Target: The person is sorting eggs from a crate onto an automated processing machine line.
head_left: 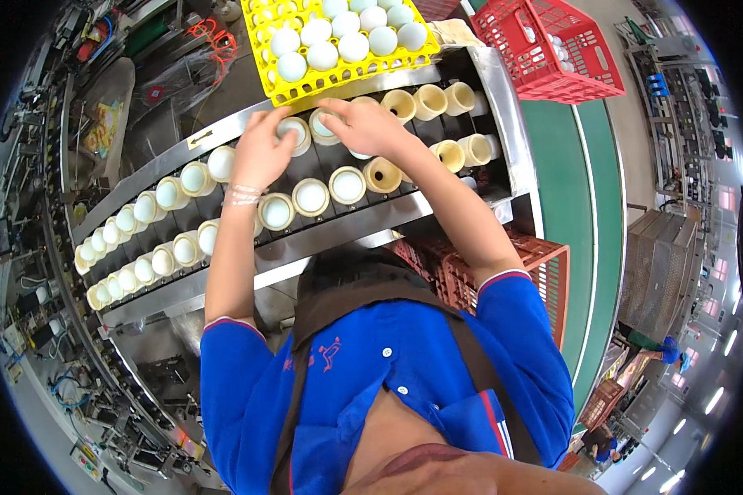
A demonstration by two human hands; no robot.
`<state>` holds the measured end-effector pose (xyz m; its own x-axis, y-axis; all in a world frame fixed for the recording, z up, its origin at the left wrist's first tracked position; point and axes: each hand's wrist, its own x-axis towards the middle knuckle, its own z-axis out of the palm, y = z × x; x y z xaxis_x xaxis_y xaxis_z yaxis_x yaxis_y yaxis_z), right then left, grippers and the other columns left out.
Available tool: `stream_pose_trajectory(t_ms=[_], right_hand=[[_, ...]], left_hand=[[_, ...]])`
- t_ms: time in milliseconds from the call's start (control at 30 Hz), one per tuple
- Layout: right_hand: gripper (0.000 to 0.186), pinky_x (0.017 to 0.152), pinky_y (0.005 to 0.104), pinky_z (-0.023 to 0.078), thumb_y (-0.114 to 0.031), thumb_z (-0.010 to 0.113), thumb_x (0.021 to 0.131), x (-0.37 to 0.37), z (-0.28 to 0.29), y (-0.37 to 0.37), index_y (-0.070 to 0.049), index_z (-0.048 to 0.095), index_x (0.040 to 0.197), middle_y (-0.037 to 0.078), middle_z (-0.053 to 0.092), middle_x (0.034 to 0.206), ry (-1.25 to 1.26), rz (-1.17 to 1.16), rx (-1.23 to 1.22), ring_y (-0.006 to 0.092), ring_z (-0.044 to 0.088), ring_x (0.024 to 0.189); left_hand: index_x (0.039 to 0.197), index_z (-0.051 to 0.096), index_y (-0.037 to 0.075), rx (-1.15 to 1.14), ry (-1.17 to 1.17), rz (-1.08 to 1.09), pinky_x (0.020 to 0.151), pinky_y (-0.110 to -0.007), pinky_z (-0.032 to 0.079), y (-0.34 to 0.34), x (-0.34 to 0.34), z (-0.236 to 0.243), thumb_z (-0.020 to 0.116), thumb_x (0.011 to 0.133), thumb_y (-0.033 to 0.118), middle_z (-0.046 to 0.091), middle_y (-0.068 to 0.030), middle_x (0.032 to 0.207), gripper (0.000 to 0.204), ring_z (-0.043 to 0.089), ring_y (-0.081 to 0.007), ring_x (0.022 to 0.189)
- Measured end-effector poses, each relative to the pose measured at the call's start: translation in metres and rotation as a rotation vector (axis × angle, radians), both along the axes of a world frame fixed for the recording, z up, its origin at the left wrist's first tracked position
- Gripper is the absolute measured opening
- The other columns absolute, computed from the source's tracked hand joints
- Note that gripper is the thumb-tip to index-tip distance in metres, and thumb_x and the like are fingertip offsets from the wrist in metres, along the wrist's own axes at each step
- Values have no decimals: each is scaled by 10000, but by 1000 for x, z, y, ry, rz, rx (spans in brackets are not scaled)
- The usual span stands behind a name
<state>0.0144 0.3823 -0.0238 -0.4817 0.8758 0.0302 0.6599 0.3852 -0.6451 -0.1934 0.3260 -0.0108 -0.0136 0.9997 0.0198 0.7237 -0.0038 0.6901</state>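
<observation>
Two rows of pale cups on a conveyor carry whitish and pale-blue eggs. My left hand (262,150) leans over the back row, thumb and forefinger apart beside an egg (287,128) seated in its cup. Just right of it, my right hand (363,129) stretches its forefinger and thumb toward another seated egg (321,125). Under the right palm, between the rows, a pale egg (360,154) shows partly and appears held by curled fingers, which are hidden. Beyond both hands, a yellow egg tray (351,76) bears several eggs; its left part has bare pockets.
Several cups at the right, such as one (430,102) in the back row, hold no egg. A metal rail (173,148) borders the conveyor. A red crate (586,78) with eggs stands far right, on a green strip (565,165). An orange-red crate (545,272) sits by my right elbow.
</observation>
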Motion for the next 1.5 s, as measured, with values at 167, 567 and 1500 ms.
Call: stream_pose_trajectory(t_ms=[167,567,1500], right_hand=[[292,830,450,480,-327,593,894,0,-9,15,-139,675,1102,162,600,979,-101,-82,364,358,596,929],[228,788,418,433,-200,691,847,173,3,-76,-125,669,1061,104,575,936,35,-249,425,307,554,905],[622,894,597,410,-530,732,747,428,-159,-462,-270,547,1281,205,315,1417,-494,-1255,-650,421,426,1190]], left_hand=[[1136,602,-11,-196,-1262,260,890,-281,449,-20,1,4,443,957,230,624,-59,1088,339,575,-133,997],[925,498,17,384,134,-289,948,-511,374,-82,112,-51,525,708,-32,515,-217,1063,225,485,-396,1054],[1456,332,307,-187,782,-1094,972,-531,485,-239,590,-178,638,874,200,89,-145,1590,666,307,-440,1343]])
